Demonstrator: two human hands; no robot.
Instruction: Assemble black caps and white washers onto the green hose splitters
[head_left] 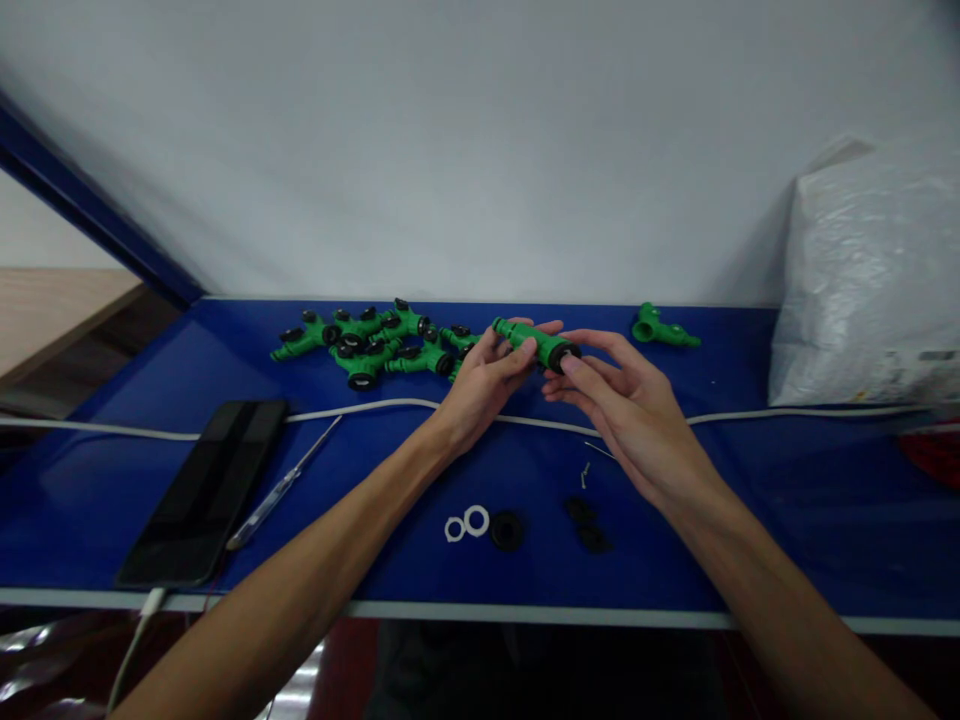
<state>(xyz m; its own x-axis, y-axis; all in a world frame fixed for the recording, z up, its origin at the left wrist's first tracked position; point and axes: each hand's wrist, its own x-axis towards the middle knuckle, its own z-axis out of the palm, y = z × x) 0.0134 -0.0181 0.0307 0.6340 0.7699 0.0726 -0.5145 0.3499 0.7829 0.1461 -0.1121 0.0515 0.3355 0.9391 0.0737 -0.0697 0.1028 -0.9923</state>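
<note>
A green hose splitter (523, 336) with a black threaded collar (562, 353) at its near end is held above the table. My left hand (491, 375) is closed round its body, thumb on top. My right hand (626, 395) grips the collar end, with the thumb pressed at its opening and the fingers underneath. Below the hands lie two white rings (476, 520), a black ring (507, 531), two small black parts (587, 524) and small screws (584, 474).
Several green splitters with black knobs (361, 358) are clustered at the back left. A green splitter body (663, 328) lies back right, near a white plastic bag (870, 290). A phone (206, 490), a screwdriver (281, 485) and a white cable (390, 404) are on the blue table (810, 520).
</note>
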